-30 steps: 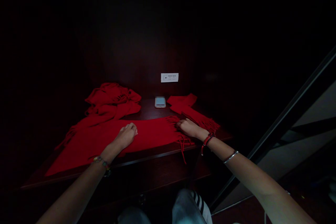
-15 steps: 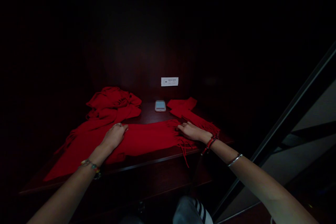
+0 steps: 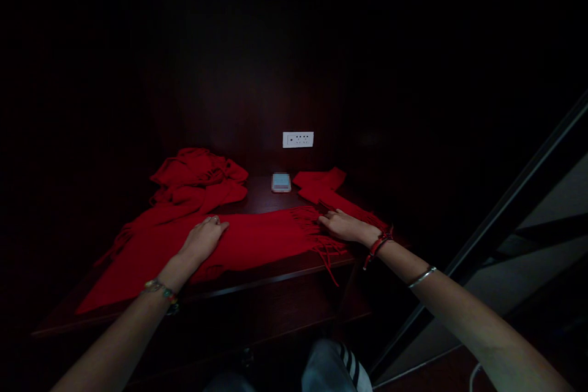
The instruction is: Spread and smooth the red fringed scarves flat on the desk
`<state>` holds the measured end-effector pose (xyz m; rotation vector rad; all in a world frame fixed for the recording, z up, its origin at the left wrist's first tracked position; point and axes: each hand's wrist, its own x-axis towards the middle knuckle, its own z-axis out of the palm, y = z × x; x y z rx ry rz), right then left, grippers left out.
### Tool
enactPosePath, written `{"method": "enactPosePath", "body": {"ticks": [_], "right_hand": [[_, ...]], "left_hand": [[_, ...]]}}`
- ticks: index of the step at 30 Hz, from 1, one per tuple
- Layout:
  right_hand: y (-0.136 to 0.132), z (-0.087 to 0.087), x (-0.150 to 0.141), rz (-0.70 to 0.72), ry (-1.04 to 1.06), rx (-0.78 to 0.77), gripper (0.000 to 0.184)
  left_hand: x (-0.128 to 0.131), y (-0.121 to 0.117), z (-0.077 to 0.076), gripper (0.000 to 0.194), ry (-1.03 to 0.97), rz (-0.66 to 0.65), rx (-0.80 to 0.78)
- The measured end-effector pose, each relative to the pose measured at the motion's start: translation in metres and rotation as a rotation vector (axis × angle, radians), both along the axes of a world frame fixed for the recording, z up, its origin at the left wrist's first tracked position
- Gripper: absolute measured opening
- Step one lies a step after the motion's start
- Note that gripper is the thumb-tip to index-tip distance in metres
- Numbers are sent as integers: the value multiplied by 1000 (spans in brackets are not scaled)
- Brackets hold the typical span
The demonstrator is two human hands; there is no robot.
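Note:
A red fringed scarf (image 3: 264, 236) lies stretched lengthwise along the front of a dark wooden shelf. My left hand (image 3: 205, 239) is closed on the middle of its cloth, fingers curled under and thumb pointing right. At the scarf's right end, my right hand (image 3: 342, 225) has its fingers bent together over the fringe (image 3: 309, 223); the fingertips are partly hidden. Several fringe strands hang over the front edge. Behind my left hand sits a crumpled heap of red cloth (image 3: 197, 177). A folded red scarf (image 3: 319, 180) with fringe lies beyond my right hand.
On the dark shelf (image 3: 257, 199), a small pale-screened device (image 3: 281, 182) lies near the back panel. A white power socket (image 3: 298, 139) is mounted above it. My knee (image 3: 326, 367) shows below the shelf. A dark diagonal frame (image 3: 519, 196) runs along the right.
My right hand has shifted slightly right along the fringe, and the scarf's fringed end has moved right with it. My left hand stays at nearly the same spot on the cloth.

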<state>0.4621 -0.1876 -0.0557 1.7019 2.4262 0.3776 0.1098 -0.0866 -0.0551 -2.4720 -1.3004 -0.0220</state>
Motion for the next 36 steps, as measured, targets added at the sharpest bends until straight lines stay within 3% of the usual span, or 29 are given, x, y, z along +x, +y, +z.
{"method": "enactPosePath", "body": {"ticks": [10,15,20,23,27,31,36], "right_hand": [[-5,4,5,-22,6,-13,31],[0,15,2,-39,96,-64,40],[22,28,-26,95,324,-1,36],[45,21,-49,-4,368,-19,32],[77,3,-61,-169,269,-90,30],[92,-4,-50,-165,237,-61,22],[89,-1,-34,-151,177,-34,20]], "left_hand": [[-1,-6,5,33,-53,75,-53],[24,-22,2,34,-138,-3,-80],[62,-33,-8,57,-112,-61,-417],[73,-32,-7,65,-84,0,-567],[78,-29,5,82,-44,31,-638],[83,-26,14,102,-7,50,-718],[84,-19,8,111,-37,27,-732]]}}
